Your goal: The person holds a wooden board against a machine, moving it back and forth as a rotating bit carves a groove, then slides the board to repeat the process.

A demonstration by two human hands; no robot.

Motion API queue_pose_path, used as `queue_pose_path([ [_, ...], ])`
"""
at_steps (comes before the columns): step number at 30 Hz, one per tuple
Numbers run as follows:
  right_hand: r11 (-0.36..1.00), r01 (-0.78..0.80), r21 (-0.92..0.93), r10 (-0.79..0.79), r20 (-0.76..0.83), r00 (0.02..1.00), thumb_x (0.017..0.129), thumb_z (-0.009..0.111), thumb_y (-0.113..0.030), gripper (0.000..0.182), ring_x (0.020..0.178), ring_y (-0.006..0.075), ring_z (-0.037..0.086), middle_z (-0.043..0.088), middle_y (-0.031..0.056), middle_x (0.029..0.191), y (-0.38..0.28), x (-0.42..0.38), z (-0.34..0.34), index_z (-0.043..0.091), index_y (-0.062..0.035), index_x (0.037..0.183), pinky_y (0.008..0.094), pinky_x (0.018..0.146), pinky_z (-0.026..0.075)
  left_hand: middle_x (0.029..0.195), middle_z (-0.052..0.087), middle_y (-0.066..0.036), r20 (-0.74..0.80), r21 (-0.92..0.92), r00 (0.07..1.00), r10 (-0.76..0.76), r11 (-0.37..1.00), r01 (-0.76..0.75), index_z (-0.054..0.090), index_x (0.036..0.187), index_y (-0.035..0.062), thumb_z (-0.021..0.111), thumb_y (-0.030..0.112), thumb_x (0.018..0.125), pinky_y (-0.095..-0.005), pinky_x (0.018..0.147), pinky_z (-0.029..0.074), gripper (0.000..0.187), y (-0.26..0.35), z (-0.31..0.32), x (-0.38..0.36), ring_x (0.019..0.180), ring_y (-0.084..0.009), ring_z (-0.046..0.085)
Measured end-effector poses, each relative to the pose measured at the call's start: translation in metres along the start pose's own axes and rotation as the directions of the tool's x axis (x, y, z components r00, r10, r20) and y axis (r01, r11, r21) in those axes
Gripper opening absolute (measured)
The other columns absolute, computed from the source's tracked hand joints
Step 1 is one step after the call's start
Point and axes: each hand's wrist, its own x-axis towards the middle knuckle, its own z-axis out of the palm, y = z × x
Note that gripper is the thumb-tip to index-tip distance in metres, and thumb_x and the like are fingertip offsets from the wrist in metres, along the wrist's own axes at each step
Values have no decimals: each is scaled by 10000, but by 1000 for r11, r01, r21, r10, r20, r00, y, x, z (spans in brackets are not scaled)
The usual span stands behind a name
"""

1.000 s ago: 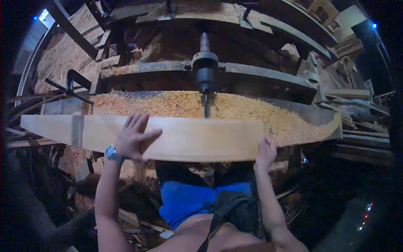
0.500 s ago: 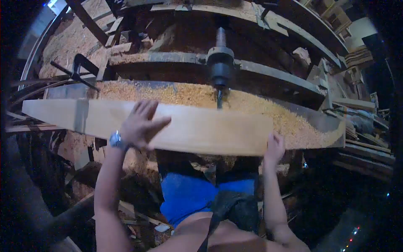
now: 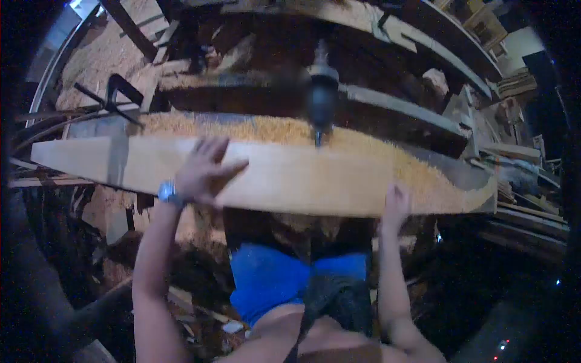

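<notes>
A long wooden plank is laid crosswise on a machine bed, w/ a horizontal drill bit met at its far edge, approx. 12 o'clock. The left hand is pressed flat on top, fingers spread; the right hand is curled round the near edge at 4 o'clock. Judged risk: plank could be grabbed or kicked by the bit if pressure is uneven. Sawdust is heaped on the bed; the workshop is dim, w/ timber scraps seen around.

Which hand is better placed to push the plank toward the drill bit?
Left, probably. The left hand lies flat on the plank, near the drill bit; the right hand only grips its near edge.
</notes>
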Motion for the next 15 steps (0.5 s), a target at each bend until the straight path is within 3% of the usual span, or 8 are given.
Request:
queue_pose_path([
  [2,966,-246,83,243,43,969,990,634,-163,228,919,157,652,656,114,1031,-15,-50,-29,564,9,1123,278,805,535,1549,302,-304,79,3,997,1,1000,-2,455,1484,381,676,824,502,-615,1172,175,1100,20,3,-27,1413,-486,308],
  [3,961,-260,99,258,33,966,988,637,-163,227,917,156,651,657,115,1030,-18,-63,-35,565,10,1118,282,804,536,1558,288,-303,173,-47,985,-26,998,35,465,1477,383,653,852,511,-615,1172,172,1091,31,-8,-33,1426,-486,291],
  [5,952,-267,151,271,-3,963,984,642,-163,226,914,155,650,658,116,1026,-25,-73,-33,566,11,1108,288,800,538,1548,308,-298,158,-43,987,-20,999,27,485,1464,383,638,867,506,-614,1171,171,1084,24,-6,-31,1419,-490,296],
  [6,982,-124,146,129,-24,991,983,644,-170,234,865,145,645,662,111,1021,-14,-61,-23,566,13,1106,289,768,536,1542,318,-295,154,-48,988,-12,999,20,495,1457,383,630,875,504,-613,1170,171,1081,23,-4,-31,1416,-492,299],
  [8,991,-118,59,120,-37,992,979,645,-170,227,854,146,631,660,102,1019,-3,-4,8,576,17,1088,300,779,528,1524,345,-287,31,-2,999,-9,1000,9,490,1467,355,655,863,464,-609,1161,174,1137,-9,-7,1,1394,-484,318],
  [10,950,-305,64,307,-24,951,973,647,-137,190,968,154,646,677,139,1060,-55,49,46,622,30,1062,302,855,526,1522,350,-285,-18,-8,1000,-11,1000,11,491,1472,329,667,859,443,-598,1158,177,1171,-25,-13,29,1388,-478,323],
  [13,977,-117,179,107,66,992,969,647,-128,186,984,163,649,677,137,1070,-30,32,28,620,32,1062,308,872,522,1511,355,-294,-52,-3,999,8,1000,-8,498,1465,318,659,861,448,-576,1161,196,1164,-18,-6,16,1378,-479,334],
  [15,997,-67,-47,68,19,997,978,634,-118,171,990,170,653,675,139,1086,-27,-9,-2,597,33,1051,306,876,527,1507,360,-296,10,2,999,31,1000,-31,496,1465,322,676,844,448,-575,1161,205,1158,-6,0,-3,1367,-484,348],
])
